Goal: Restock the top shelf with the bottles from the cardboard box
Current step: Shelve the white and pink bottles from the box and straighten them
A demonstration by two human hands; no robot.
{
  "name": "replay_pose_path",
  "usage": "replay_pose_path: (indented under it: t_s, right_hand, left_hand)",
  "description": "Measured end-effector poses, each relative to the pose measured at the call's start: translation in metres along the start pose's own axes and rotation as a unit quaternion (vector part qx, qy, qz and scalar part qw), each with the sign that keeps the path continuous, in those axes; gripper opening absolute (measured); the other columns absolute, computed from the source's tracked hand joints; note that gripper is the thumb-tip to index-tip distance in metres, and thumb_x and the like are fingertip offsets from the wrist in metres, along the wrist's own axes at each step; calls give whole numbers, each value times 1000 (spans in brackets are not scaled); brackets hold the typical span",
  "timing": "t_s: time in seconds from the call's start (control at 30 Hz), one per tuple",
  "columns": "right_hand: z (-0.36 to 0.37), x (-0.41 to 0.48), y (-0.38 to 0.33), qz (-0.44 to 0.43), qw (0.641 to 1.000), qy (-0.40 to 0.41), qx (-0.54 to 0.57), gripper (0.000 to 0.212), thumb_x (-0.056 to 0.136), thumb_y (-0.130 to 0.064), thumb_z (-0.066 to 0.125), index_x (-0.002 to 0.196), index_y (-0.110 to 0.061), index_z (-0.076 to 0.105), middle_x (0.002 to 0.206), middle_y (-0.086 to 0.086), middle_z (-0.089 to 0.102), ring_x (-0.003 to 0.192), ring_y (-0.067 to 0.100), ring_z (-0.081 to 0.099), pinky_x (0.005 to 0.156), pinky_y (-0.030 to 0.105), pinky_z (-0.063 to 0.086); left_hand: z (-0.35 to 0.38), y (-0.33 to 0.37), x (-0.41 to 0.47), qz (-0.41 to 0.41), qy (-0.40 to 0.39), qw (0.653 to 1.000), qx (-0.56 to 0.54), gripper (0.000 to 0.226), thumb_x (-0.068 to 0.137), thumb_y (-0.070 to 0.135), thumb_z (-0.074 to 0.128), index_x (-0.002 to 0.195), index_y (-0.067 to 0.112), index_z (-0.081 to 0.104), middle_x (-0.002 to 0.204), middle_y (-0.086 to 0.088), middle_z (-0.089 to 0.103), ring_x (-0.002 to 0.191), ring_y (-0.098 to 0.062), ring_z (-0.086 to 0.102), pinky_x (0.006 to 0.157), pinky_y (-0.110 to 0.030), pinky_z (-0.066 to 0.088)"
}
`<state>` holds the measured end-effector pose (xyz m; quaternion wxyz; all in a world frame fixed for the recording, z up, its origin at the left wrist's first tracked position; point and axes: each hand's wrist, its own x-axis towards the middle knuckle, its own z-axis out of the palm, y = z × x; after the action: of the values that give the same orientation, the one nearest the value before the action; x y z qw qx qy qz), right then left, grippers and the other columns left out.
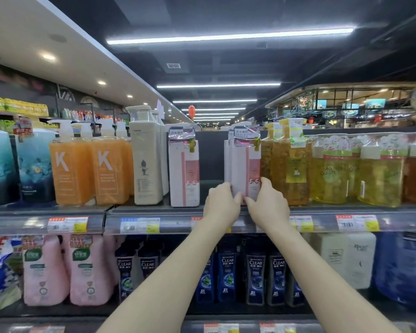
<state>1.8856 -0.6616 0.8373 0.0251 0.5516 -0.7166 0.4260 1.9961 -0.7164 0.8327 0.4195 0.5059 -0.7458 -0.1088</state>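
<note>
A white and pink bottle (pixel 246 162) stands on the top shelf (pixel 154 209) right of centre, with more of its kind close behind it. My left hand (pixel 222 201) grips its lower left side and my right hand (pixel 267 203) grips its lower right side. Another white and pink bottle (pixel 184 169) stands alone further left. Between the two is a dark gap (pixel 210 162) on the shelf. The cardboard box is out of view.
Orange "K" bottles (pixel 91 169) and a cream pump bottle (pixel 145 159) stand to the left, yellow bottles (pixel 298 164) tight against the right. Price tags line the shelf edge (pixel 139 224). Dark blue "CLEAR" bottles (pixel 255 277) and pink refill pouches (pixel 65 270) fill the shelf below.
</note>
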Motion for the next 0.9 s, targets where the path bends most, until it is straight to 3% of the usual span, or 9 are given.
replay_pose_path:
  t_s: [0.2, 0.53, 0.7, 0.9]
  right_hand:
    - [4, 1, 6, -38, 999, 30, 20, 56, 96, -34, 70, 146, -22, 47, 132, 1, 70, 113, 27, 69, 88, 39, 56]
    - [8, 4, 12, -63, 996, 48, 44, 54, 96, -40, 70, 144, -25, 49, 132, -3, 70, 111, 22, 71, 83, 34, 57]
    - [6, 2, 11, -58, 997, 33, 42, 56, 95, -41, 71, 144, -25, 49, 130, -3, 71, 111, 21, 70, 80, 29, 53]
    - [6, 0, 9, -65, 997, 23, 25, 60, 96, -39, 69, 150, -25, 46, 131, -2, 71, 114, 22, 70, 88, 38, 57]
  left_hand:
    - [-2, -9, -1, 13, 59, 998, -23, 24, 97, 34, 68, 111, 15, 75, 105, 2, 76, 97, -16, 71, 88, -38, 59]
    - [5, -13, -1, 15, 81, 996, -25, 28, 100, 31, 65, 119, 13, 74, 110, 2, 77, 101, -16, 72, 81, -22, 50]
    - [7, -19, -1, 18, 82, 996, -19, 31, 99, 33, 65, 122, 14, 73, 112, 0, 77, 102, -17, 71, 83, -24, 50]
    - [4, -22, -1, 23, 70, 997, -38, 28, 101, 30, 64, 122, 13, 71, 114, -3, 76, 105, -21, 71, 83, -27, 51]
